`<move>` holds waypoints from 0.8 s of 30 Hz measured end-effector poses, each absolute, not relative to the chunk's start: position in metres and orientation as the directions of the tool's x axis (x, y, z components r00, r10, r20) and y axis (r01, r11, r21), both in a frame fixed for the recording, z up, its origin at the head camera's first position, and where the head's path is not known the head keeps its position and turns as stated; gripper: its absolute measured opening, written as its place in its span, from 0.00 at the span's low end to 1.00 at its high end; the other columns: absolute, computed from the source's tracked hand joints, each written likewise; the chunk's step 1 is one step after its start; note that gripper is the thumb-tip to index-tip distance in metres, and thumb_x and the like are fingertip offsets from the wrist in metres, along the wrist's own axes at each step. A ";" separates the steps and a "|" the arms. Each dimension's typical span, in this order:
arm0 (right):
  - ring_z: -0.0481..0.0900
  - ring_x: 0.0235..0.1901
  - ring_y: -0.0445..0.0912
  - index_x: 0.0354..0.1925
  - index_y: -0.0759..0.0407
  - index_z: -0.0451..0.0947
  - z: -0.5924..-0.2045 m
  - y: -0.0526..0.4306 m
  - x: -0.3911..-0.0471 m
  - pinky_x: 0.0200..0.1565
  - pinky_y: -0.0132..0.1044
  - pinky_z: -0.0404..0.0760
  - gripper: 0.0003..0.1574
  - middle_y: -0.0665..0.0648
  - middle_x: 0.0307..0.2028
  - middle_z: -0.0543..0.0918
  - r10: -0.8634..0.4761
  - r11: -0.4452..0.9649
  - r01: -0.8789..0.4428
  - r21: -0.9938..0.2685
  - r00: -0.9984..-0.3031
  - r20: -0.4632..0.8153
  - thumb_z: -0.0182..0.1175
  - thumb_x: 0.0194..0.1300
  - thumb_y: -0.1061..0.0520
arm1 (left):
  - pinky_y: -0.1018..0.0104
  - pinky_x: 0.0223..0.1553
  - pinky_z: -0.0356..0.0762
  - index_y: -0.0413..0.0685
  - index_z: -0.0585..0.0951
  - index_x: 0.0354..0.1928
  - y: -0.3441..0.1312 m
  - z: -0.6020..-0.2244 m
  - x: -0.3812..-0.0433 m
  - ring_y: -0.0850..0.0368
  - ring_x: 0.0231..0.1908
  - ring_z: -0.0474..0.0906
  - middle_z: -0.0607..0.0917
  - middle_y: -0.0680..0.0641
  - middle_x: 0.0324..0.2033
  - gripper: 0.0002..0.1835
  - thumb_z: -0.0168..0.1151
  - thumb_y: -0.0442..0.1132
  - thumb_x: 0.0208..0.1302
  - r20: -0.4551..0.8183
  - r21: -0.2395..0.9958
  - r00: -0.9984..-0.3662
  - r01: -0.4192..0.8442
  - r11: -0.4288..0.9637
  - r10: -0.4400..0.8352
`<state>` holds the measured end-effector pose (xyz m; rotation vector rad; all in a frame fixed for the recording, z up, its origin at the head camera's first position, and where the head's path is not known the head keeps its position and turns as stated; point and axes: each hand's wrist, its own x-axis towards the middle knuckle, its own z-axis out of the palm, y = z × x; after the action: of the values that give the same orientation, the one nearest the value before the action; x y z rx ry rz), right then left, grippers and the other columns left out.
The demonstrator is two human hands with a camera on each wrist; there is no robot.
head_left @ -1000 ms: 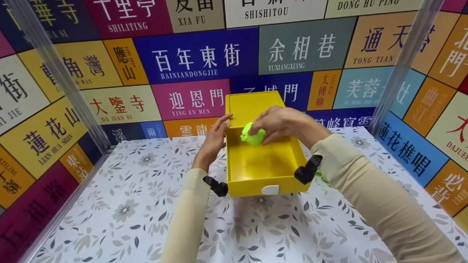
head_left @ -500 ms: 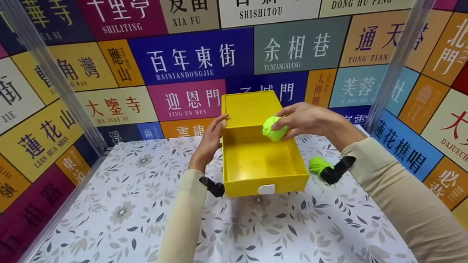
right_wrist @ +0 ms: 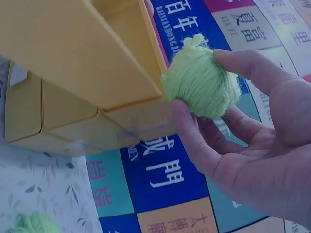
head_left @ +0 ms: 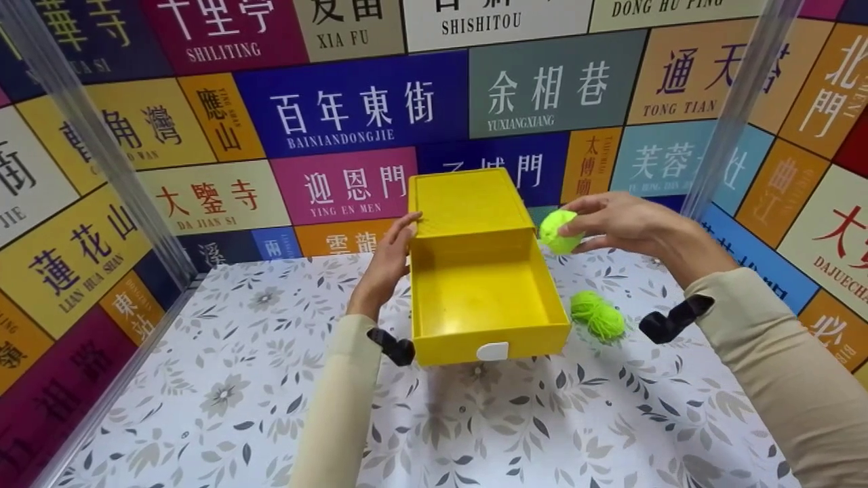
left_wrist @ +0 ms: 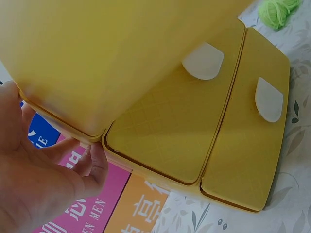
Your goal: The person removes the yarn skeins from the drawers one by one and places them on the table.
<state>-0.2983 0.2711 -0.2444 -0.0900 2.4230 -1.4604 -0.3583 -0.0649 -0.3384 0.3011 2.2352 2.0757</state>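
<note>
A yellow plastic drawer cabinet [head_left: 468,196] stands with its top drawer [head_left: 447,348] pulled out, a white handle [head_left: 493,351] on the drawer front. My left hand [head_left: 386,271] rests against the cabinet's upper left side, its fingertips [left_wrist: 99,165] touching the side wall near the top drawer. To the right of the drawer, my right hand [head_left: 630,220] holds a ball of bright green yarn [right_wrist: 199,80] in the air, pinched between thumb and fingers. In the left wrist view, two lower drawers [left_wrist: 165,121] sit closed beneath the open one.
Another green yarn ball [head_left: 598,315] lies on the floral tablecloth [head_left: 271,407], right of the drawer. Behind the cabinet stands a wall of colourful sign panels [head_left: 352,102]. Clear upright posts [head_left: 129,163] mark the corners at both sides.
My right hand has lifted the yarn ball out of the open drawer and carried it right, past the drawer's edge. The left hand stays on the cabinet. The yarn ball on the table has come into full view.
</note>
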 end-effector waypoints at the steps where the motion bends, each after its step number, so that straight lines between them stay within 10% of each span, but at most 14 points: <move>1: 0.78 0.57 0.49 0.71 0.60 0.62 -0.247 0.275 -0.299 0.64 0.47 0.78 0.41 0.60 0.63 0.72 -0.203 0.483 0.109 -0.869 -0.951 -0.232 0.66 0.67 0.48 | 0.40 0.70 0.66 0.65 0.67 0.71 -0.065 -0.338 -0.358 0.44 0.73 0.63 0.62 0.49 0.75 0.22 0.41 0.51 0.80 0.076 0.993 -0.978 0.091 0.071 0.194; 17: 0.80 0.50 0.37 0.76 0.62 0.53 -0.295 0.337 -0.306 0.66 0.44 0.76 0.53 0.51 0.60 0.74 -0.132 0.450 0.116 -0.885 -0.972 -0.195 0.66 0.66 0.43 | 0.40 0.67 0.70 0.60 0.70 0.66 -0.066 -0.335 -0.359 0.44 0.68 0.67 0.67 0.47 0.71 0.19 0.41 0.49 0.80 0.101 0.991 -0.978 0.115 0.069 0.182; 24: 0.79 0.44 0.29 0.78 0.65 0.45 -0.332 0.365 -0.307 0.59 0.34 0.81 0.58 0.65 0.73 0.60 -0.079 0.426 0.167 -0.889 -0.972 -0.220 0.64 0.67 0.42 | 0.40 0.68 0.69 0.59 0.69 0.67 -0.065 -0.337 -0.360 0.44 0.68 0.67 0.66 0.46 0.71 0.19 0.41 0.49 0.80 0.088 0.992 -0.978 0.104 0.076 0.191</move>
<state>-0.3069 0.3650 -0.3318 0.0776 2.4520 -1.5679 -0.3599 -0.0655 -0.3369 0.3102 2.2556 2.0699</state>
